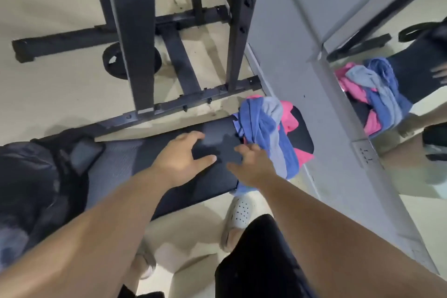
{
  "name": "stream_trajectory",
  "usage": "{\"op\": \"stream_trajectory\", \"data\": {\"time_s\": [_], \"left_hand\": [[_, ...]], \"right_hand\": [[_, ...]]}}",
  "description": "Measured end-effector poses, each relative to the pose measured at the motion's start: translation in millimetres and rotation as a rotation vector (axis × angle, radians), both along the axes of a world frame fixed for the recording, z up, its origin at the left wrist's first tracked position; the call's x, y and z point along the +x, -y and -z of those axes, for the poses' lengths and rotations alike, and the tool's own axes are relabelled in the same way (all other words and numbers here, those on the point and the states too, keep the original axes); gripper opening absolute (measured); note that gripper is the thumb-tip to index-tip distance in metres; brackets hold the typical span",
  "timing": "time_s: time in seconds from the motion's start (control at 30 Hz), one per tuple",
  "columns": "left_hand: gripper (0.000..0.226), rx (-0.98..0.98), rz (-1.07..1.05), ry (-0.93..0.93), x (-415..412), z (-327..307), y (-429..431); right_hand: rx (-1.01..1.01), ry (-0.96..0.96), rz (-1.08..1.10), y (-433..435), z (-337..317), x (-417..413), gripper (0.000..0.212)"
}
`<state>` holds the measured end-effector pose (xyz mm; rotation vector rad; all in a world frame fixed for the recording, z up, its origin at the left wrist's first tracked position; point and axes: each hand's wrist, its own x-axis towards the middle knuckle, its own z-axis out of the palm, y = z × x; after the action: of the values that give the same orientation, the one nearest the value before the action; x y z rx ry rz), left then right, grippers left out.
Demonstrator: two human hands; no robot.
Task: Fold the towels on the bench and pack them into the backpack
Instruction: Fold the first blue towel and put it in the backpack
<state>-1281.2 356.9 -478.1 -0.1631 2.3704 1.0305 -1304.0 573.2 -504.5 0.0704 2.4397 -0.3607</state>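
A crumpled pile of towels lies on the right end of the dark padded bench (217,172): a blue towel (256,126), a light grey-blue one (273,109) and a pink one (290,118) underneath. My right hand (251,164) reaches to the left edge of the pile, its fingers spread and touching the blue cloth; no grip shows. My left hand (183,152) hovers open over the bare bench pad, just left of the right hand. A black backpack (36,176) sits on the bench's left end.
A black metal gym frame (135,43) stands on the beige floor behind the bench. A grey wall post (302,80) and a mirror (399,104) showing the towels rise at the right. My foot in a white perforated shoe (239,213) is below the bench.
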Motion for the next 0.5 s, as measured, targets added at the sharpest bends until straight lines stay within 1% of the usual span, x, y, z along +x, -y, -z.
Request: {"op": "stream_trajectory", "data": {"time_s": [0.07, 0.13, 0.2, 0.23, 0.3, 0.37, 0.43, 0.5], "left_hand": [[0.06, -0.025, 0.035, -0.038, -21.9, 42.3, -19.9], [0.059, -0.08, 0.063, -0.083, -41.5, 86.6, -36.2], [0.059, -0.096, 0.097, -0.142, -53.8, 128.8, -49.1], [0.06, -0.099, 0.106, -0.17, -58.9, 147.4, -53.8], [0.059, -0.103, 0.107, -0.254, -68.7, 176.5, -62.2], [0.051, -0.142, 0.104, -0.399, -77.7, 195.8, -68.2], [0.041, -0.217, 0.132, -0.549, -85.3, 206.2, -71.7], [0.036, -0.264, 0.163, -0.626, -88.8, 212.7, -72.3]], "right_hand": [[0.025, -0.112, 0.009, 6.9, 35.2, -1.9, 0.057], [0.052, -0.331, 0.034, -0.8, 70.2, -10.8, 0.051], [0.09, -0.571, 0.043, -21.6, 108.1, -23.4, 0.054], [0.112, -0.623, 0.063, -31.0, 126.1, -29.7, 0.059], [0.131, -0.644, 0.078, -40.5, 157.6, -37.9, 0.066], [0.102, -0.716, 0.058, -35.9, 178.4, -42.8, 0.061], [0.025, -0.844, 0.048, -26.9, 190.7, -45.2, 0.054], [-0.077, -0.976, 0.052, -19.0, 202.4, -46.6, 0.049]]}}
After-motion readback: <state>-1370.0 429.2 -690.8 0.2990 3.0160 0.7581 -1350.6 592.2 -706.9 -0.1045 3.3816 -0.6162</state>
